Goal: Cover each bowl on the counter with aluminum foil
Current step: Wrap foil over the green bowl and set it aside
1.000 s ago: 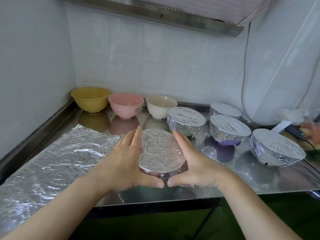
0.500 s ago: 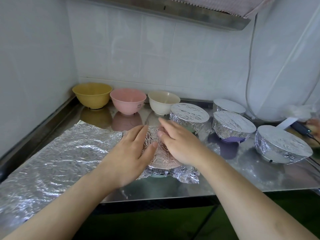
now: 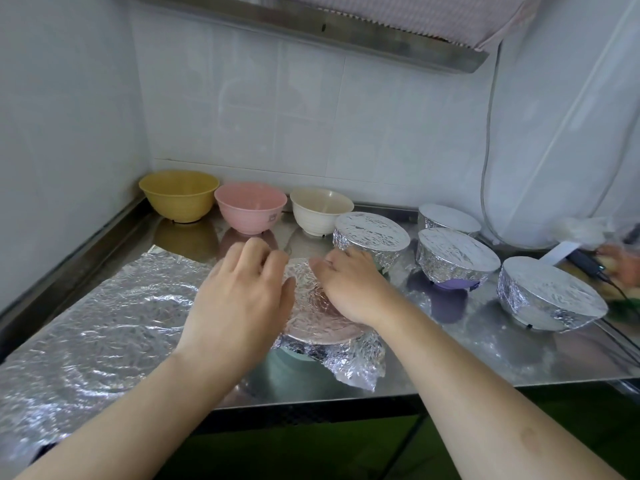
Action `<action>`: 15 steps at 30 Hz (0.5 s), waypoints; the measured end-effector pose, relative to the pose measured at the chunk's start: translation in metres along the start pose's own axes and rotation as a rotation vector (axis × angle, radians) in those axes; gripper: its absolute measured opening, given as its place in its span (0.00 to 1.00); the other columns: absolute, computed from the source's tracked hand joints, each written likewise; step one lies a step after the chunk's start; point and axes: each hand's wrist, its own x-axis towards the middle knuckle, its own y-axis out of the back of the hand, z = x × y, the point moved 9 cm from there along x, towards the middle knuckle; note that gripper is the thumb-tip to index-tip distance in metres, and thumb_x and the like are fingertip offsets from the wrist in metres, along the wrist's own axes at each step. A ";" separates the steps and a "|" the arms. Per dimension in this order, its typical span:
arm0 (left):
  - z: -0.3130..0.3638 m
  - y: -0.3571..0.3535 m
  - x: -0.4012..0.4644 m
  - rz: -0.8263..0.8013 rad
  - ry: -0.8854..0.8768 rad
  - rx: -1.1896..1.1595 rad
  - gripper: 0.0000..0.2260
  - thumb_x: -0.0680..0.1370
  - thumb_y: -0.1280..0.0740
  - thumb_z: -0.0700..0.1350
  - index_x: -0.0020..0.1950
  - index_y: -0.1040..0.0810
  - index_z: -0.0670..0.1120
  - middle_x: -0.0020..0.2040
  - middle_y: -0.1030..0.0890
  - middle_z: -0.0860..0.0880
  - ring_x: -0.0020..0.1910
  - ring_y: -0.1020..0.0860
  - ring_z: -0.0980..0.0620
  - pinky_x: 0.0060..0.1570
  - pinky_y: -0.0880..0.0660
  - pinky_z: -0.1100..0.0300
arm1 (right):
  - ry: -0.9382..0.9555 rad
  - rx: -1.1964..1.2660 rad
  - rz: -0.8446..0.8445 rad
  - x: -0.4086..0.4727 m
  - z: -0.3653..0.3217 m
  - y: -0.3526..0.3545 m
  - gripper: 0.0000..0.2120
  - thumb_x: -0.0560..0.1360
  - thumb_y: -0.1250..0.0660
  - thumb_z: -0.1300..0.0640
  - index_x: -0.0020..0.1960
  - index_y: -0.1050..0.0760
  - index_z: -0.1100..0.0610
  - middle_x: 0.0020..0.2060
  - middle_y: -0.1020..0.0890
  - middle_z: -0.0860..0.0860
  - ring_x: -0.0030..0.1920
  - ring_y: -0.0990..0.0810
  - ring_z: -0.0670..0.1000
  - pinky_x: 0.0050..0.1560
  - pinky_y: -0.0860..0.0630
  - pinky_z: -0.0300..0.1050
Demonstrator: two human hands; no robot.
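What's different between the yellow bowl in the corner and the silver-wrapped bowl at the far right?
The yellow plastic bowl is open on top, with no foil; the foil-wrapped bowl at the right end has foil stretched flat over its mouth and folded down its sides. The yellow bowl sits in the back-left corner; the wrapped one sits nearer the front. Both stand upright on the steel counter.

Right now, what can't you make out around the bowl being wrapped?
- Far rim of the foil-covered bowl: both hands hide it, head view.
- Fingertip contact of left hand and right hand: fingers curl out of sight.
- Objects at the right edge: blurred, cut off.
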 end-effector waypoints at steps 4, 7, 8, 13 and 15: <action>0.017 0.007 -0.006 -0.059 0.076 -0.081 0.16 0.81 0.34 0.57 0.51 0.22 0.43 0.49 0.28 0.46 0.36 0.23 0.41 0.23 0.27 0.51 | -0.058 0.196 0.134 -0.011 0.019 0.012 0.21 0.85 0.43 0.40 0.63 0.24 0.55 0.62 0.25 0.54 0.68 0.30 0.57 0.70 0.32 0.57; 0.024 0.001 -0.009 -0.180 0.088 -0.114 0.34 0.76 0.44 0.74 0.63 0.25 0.45 0.60 0.30 0.47 0.58 0.25 0.43 0.52 0.21 0.47 | -0.026 0.454 0.089 -0.028 0.028 0.014 0.34 0.77 0.38 0.30 0.78 0.32 0.46 0.74 0.31 0.46 0.73 0.33 0.46 0.74 0.36 0.53; 0.025 -0.004 -0.011 -0.253 0.111 -0.089 0.42 0.73 0.48 0.79 0.69 0.29 0.46 0.67 0.33 0.46 0.67 0.30 0.44 0.63 0.26 0.48 | -0.025 0.531 0.024 -0.033 0.031 0.010 0.41 0.73 0.36 0.27 0.81 0.36 0.42 0.78 0.34 0.42 0.75 0.34 0.44 0.77 0.38 0.53; 0.015 -0.034 -0.028 -0.522 0.291 -0.132 0.66 0.61 0.49 0.89 0.83 0.65 0.47 0.84 0.64 0.40 0.84 0.58 0.41 0.81 0.48 0.45 | 0.099 0.505 -0.218 -0.052 0.042 -0.005 0.60 0.64 0.27 0.25 0.87 0.52 0.44 0.84 0.50 0.37 0.81 0.48 0.37 0.83 0.49 0.47; 0.012 -0.043 -0.032 -0.555 0.316 -0.222 0.68 0.59 0.45 0.88 0.83 0.67 0.47 0.84 0.60 0.41 0.84 0.54 0.41 0.81 0.45 0.47 | 0.138 0.458 -0.259 -0.057 0.046 -0.007 0.68 0.60 0.23 0.24 0.87 0.56 0.45 0.84 0.53 0.36 0.81 0.50 0.36 0.83 0.50 0.45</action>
